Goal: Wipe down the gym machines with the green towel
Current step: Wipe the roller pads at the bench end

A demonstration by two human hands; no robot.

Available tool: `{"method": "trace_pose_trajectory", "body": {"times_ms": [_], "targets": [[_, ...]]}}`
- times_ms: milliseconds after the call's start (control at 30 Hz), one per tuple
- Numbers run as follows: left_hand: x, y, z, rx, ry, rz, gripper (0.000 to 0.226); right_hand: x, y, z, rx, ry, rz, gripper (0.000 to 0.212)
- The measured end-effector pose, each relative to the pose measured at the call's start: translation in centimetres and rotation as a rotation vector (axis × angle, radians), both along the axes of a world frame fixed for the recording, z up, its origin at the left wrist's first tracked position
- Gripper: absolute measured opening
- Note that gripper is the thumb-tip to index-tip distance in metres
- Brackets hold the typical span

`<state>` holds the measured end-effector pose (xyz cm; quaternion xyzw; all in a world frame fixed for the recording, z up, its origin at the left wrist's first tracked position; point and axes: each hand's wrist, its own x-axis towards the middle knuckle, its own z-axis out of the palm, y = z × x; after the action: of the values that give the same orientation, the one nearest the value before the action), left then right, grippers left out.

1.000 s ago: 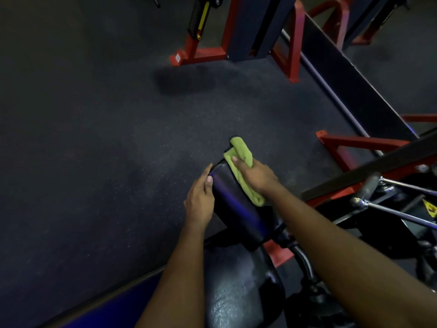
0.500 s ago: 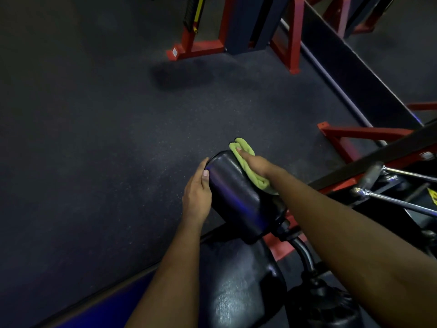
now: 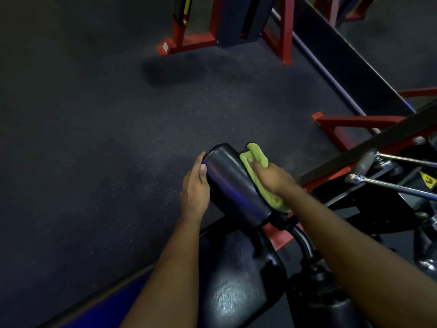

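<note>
Right hand, fingers flattened, presses the green towel against the black roller pad lying between the hands. Left hand, fingers nearly straight, rests along the pad's opposite side.

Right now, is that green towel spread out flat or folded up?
Folded, not spread: the green towel shows as a thick, doubled strip that the right hand presses against the black roller pad.
</note>
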<state>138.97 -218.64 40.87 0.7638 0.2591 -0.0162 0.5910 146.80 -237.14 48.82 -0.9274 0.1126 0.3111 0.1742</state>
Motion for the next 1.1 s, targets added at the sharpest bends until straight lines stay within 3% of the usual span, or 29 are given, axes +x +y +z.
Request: {"method": "trace_pose_trajectory", "body": {"times_ms": [33,100,167,233,300,433,533,667,733,800,833,867,1000,1100], "targets": [[-0.1,-0.1,0.0,-0.003,-0.01,-0.005,0.043,1.2,0.0,-0.6,0.127,0.079,-0.058,0.088],[-0.1,-0.1,0.1,0.005,-0.034,-0.015,0.044,2.6,0.0,-1.8,0.431,0.175,-0.113,0.068],[-0.1,-0.1,-0.2,0.013,-0.041,-0.014,0.044,2.7,0.1,-1.8,0.527,0.179,-0.168,0.064],[-0.1,-0.1,-0.6,0.004,-0.039,-0.01,0.044,1.1,0.1,-0.8,0.279,0.078,-0.081,0.085],[-0.1,-0.2,-0.9,-0.007,-0.045,-0.001,0.043,-1.5,0.1,0.2,-0.009,-0.113,0.074,0.085],[-0.1,-0.4,-1.0,0.015,-0.047,0.009,0.043,-5.0,2.5,1.3,-0.127,-0.318,0.272,0.081],[-0.1,-0.4,-0.9,0.027,-0.068,0.011,0.043,-2.4,4.8,0.8,-0.122,-0.267,0.27,0.089],[-0.1,-0.2,-0.5,0.051,-0.086,-0.005,0.044,3.4,7.2,-0.4,0.052,-0.101,0.204,0.085],[-0.2,-0.2,-0.4,0.033,-0.076,-0.023,0.044,5.4,7.1,-1.1,0.292,0.05,0.079,0.082],[-0.2,0.0,-0.3,0.018,-0.079,-0.04,0.044,6.3,6.3,-1.8,0.535,0.179,0.007,0.064],[-0.2,0.1,-0.2,0.013,-0.081,-0.043,0.045,6.6,5.8,-2.2,0.621,0.208,0.014,0.052],[-0.4,0.2,-0.1,0.009,-0.084,-0.053,0.045,6.5,5.3,-2.3,0.639,0.223,0.031,0.054],[-0.9,0.8,0.4,0.043,-0.113,-0.072,0.047,4.8,3.6,-2.2,0.402,0.074,0.013,0.088],[-0.3,0.1,1.1,0.03,-0.076,-0.036,0.048,1.3,2.6,-0.1,0.177,-0.062,0.164,0.09]]}}
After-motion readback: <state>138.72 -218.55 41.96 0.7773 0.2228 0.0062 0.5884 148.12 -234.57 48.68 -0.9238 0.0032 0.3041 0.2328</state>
